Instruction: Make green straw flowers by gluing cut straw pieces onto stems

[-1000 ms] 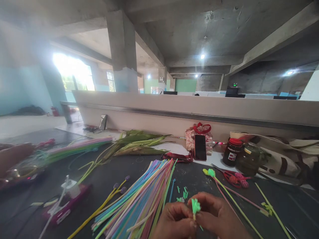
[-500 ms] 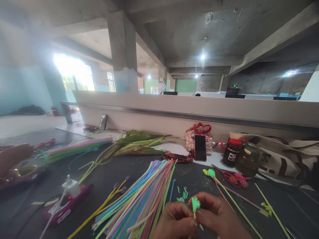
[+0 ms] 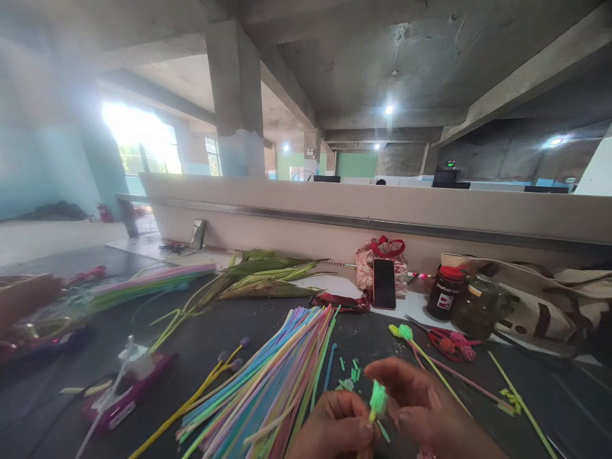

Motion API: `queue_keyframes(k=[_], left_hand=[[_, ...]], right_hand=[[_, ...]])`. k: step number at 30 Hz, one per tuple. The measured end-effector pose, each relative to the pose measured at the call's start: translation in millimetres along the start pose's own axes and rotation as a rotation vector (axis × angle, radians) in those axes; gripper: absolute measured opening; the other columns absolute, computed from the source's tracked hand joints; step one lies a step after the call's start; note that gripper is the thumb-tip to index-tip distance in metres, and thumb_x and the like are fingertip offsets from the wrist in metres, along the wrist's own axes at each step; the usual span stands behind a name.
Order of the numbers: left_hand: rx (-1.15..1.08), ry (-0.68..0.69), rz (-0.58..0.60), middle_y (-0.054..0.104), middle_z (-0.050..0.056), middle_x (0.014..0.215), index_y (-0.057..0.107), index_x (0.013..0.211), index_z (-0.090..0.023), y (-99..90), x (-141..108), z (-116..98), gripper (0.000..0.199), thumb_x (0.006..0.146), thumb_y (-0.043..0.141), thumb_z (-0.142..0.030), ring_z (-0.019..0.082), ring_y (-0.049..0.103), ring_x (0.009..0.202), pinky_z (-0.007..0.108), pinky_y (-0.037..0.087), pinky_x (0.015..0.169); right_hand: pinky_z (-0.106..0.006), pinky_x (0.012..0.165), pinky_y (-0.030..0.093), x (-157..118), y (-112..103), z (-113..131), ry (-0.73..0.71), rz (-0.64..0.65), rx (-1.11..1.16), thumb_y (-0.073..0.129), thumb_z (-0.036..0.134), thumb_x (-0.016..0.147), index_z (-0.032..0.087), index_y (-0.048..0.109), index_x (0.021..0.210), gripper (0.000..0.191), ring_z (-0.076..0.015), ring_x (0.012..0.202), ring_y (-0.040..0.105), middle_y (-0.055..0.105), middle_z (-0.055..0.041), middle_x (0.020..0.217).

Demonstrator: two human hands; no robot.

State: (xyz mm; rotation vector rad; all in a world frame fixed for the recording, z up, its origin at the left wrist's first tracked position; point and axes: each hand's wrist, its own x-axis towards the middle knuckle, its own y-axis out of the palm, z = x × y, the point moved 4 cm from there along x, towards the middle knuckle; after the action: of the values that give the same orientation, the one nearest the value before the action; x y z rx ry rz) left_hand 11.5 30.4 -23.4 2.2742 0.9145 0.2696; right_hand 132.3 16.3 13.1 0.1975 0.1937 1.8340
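Near the bottom centre, my left hand pinches the lower end of a small bright green pipe-cleaner flower. My right hand is just to its right, thumb and fingers apart, with a gap beside the flower. Short green cut pieces lie beyond my hands. To the left fans a large bundle of pastel pipe cleaners. At the right, a stem with a green and yellow head lies on the dark table.
Corn husks lie behind the bundle. A phone leans on a patterned pouch. Farther right are a dark bottle with a red lid, a glass jar and red-handled scissors. A purple glue-gun-like device sits at left.
My right hand has let go of the green flower and opened, moving slightly right. The flower has shifted a little right and now shows a fuller side.
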Motion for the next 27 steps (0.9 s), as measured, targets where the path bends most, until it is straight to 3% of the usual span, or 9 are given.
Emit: queue_keyframes(k=[4,10,19,22,27], left_hand=[[0.017,-0.018,0.020,0.056,0.000,0.045,0.058,0.053,-0.011,-3.2,1.8,2.7,0.028,0.048,0.077,-0.031,0.004,0.040,0.036,0.020,0.016,0.039],[0.020,-0.020,0.005,0.056,-0.001,0.043,0.058,0.054,-0.012,-5.2,1.9,4.1,0.027,0.049,0.077,-0.031,0.004,0.041,0.036,0.019,0.018,0.039],[0.002,-0.005,0.006,0.054,-0.002,0.041,0.057,0.054,-0.013,-0.3,2.2,1.9,0.027,0.051,0.076,-0.031,0.004,0.040,0.033,0.019,0.017,0.037],[-0.013,-0.001,-0.001,0.054,-0.003,0.040,0.057,0.055,-0.013,1.0,1.4,1.3,0.025,0.052,0.076,-0.030,0.004,0.039,0.033,0.019,0.018,0.037],[-0.001,-0.004,-0.027,0.055,-0.002,0.041,0.059,0.055,-0.013,4.4,-2.4,-2.4,0.025,0.052,0.076,-0.030,0.004,0.041,0.035,0.018,0.019,0.038]], right_hand=[[-0.019,0.050,0.029,2.4,2.1,4.7,-0.037,0.049,-0.036,0.076,0.037,0.044,0.023,0.065,0.087,0.047,-0.0086,0.055,0.039,0.050,0.0034,0.064],[-0.018,0.046,0.023,2.6,7.8,6.1,-0.048,0.046,-0.102,0.072,0.026,0.053,0.020,0.062,0.079,0.029,-0.0060,0.049,0.030,0.041,0.0074,0.053],[-0.019,0.043,0.021,4.9,6.4,5.7,-0.112,0.020,-0.208,0.067,0.020,0.057,0.020,0.060,0.074,0.018,-0.0057,0.046,0.028,0.037,0.0091,0.049],[-0.019,0.046,0.023,3.4,7.9,6.9,-0.104,0.021,-0.205,0.069,0.021,0.058,0.020,0.061,0.079,0.023,-0.0062,0.048,0.031,0.040,0.0082,0.053],[-0.019,0.049,0.028,1.0,6.4,3.5,-0.101,0.044,-0.088,0.074,0.031,0.052,0.024,0.059,0.099,0.050,-0.0066,0.054,0.037,0.051,0.0040,0.071]])
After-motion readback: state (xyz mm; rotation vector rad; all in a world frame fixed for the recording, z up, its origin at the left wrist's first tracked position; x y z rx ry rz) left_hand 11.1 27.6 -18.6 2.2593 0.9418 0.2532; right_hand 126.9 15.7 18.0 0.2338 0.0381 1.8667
